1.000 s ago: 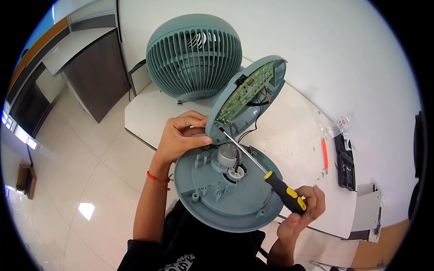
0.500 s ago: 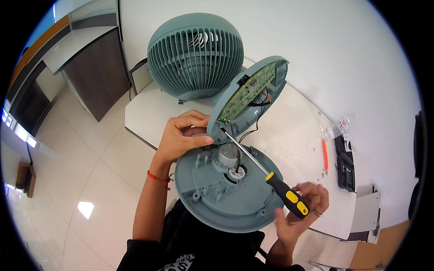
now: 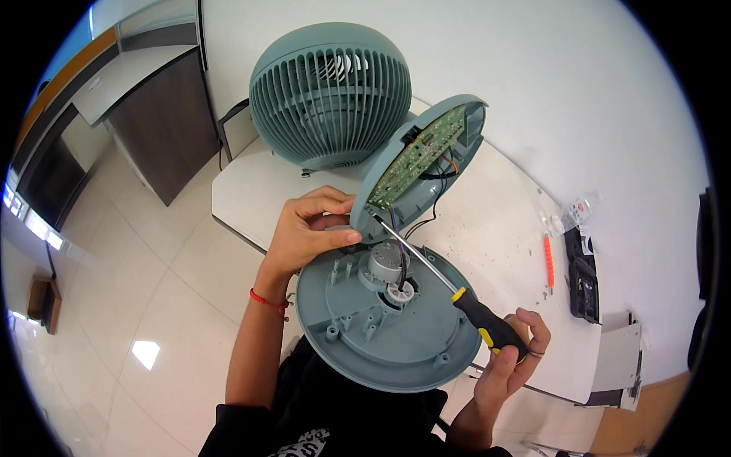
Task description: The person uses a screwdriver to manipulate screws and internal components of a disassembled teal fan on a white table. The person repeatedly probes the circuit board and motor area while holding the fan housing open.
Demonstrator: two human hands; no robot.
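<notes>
A: ok so where's the screwdriver (image 3: 458,295) sitting, and which way's it pointing?

B: just right of centre in the frame, crossing over the round grey-green base (image 3: 388,373). Long axis is a diagonal: tip up toward the upper left, butt of the black and yellow handle down toward the lower right.

A: and the hands?

B: right hand (image 3: 513,372) is at the lower right, thumb and fingers pinching the end of that handle. Left hand (image 3: 308,232) is left of centre, pinching the lower-left edge of the tilted housing (image 3: 378,167) between thumb and fingers.

A: tip actually in a screw?

B: can't really say tbh, it's tiny from up here. It ends inside the low end of the housing, near the bottom of the green circuit board (image 3: 419,156). The housing's own long axis leans the other way, lower left to upper right.

A: what else is around?

B: silver motor (image 3: 388,263) on the base, under the shaft, with dark wires (image 3: 435,206) hanging out of the housing. Big slatted fan head (image 3: 331,107) at upper centre, on the white table (image 3: 502,206). Over at the right there's an orange rod (image 3: 549,260), a black case (image 3: 582,282) and a clear bottle (image 3: 572,215).
</notes>
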